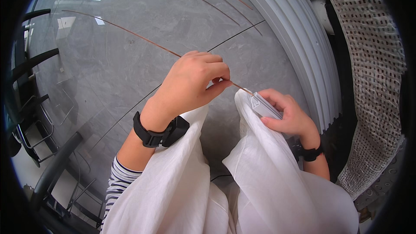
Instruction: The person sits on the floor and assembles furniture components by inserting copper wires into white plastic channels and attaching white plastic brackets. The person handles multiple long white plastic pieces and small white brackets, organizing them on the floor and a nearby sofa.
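Observation:
A long, thin brown strip runs from the far left, behind my left hand, and out again toward the right. My left hand is closed, pinching this strip between thumb and fingertips. Over my right knee, my right hand wraps around a white hollow profile with its open end toward the left hand. The strip's near end meets the top edge of that profile end; how far it sits inside, I cannot tell. Black bands circle both wrists.
Several long white profiles lie side by side along the right. Beyond them hangs a perforated woven cloth. More thin strips lie on the grey tiled floor ahead. Black-framed chairs stand at the left.

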A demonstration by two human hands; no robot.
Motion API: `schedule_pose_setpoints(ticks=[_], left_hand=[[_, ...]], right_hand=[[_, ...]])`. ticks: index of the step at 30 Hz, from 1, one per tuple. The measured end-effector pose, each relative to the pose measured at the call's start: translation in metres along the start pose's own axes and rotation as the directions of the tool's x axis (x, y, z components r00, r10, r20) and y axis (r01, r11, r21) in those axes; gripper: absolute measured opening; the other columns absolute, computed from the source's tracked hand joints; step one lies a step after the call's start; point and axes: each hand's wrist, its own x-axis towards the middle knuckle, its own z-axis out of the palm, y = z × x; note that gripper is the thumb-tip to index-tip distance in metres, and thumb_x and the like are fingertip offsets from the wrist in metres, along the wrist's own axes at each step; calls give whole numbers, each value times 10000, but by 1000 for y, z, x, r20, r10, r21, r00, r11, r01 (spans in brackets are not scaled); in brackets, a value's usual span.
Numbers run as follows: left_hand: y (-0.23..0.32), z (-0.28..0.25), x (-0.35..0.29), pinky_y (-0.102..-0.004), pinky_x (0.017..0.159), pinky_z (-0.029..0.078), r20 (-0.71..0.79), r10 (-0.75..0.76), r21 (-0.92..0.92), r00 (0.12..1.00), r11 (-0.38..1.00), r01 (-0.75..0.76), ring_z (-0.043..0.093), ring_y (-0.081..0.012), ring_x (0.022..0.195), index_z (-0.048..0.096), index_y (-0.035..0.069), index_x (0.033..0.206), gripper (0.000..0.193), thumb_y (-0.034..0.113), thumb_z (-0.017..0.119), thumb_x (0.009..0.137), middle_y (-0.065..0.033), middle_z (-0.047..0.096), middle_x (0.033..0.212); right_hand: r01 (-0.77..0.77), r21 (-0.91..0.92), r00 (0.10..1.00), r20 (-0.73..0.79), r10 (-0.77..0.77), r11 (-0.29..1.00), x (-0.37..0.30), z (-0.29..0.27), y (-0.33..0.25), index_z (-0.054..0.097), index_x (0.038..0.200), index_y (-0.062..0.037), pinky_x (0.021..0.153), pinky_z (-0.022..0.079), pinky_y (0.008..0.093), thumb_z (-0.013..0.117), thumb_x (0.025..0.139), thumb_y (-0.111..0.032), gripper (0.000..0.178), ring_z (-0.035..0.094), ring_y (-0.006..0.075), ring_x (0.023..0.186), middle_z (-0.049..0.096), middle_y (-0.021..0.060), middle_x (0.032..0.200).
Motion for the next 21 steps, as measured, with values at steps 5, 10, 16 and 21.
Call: schedule_pose_setpoints(ticks=[5, 10, 16, 21], left_hand=[[0, 1, 0, -335, 674, 445, -1, 3, -2, 1000, 1000, -3, 592, -198, 681, 655, 77, 778, 128, 84, 782, 775, -19, 621, 719], [0, 0, 0, -328, 681, 437, 2, -4, 4, 1000, 1000, 4, 593, -189, 680, 654, 82, 777, 126, 87, 780, 781, -13, 616, 719], [0, 0, 0, -318, 679, 424, 4, -1, 13, 1000, 1000, 1, 593, -180, 675, 641, 90, 772, 139, 90, 779, 787, -5, 618, 722], [0, -1, 1, -320, 678, 425, -2, 8, -2, 1000, 1000, -8, 593, -179, 674, 638, 88, 770, 142, 88, 778, 788, -5, 617, 718]], right_hand=[[-7, -3, 1000, 4, 7, 1000, 0, 0, -1, 591, 1233, -13, 749, 509, 302, 740, 788, -198, 505, 638, 156, 797, 675, 93, 912], [2, -19, 1000, 2, -2, 1000, 0, -1, 0, 591, 1236, -14, 748, 510, 301, 741, 788, -199, 508, 637, 153, 796, 675, 93, 911], [3, -8, 1000, 0, -3, 1000, 0, -1, 0, 591, 1238, -16, 750, 511, 300, 740, 790, -200, 506, 635, 153, 795, 674, 93, 914], [-14, -9, 1000, 6, 14, 1000, 0, -2, -1, 591, 1240, -15, 738, 509, 298, 742, 789, -201, 511, 630, 150, 782, 668, 91, 897]])
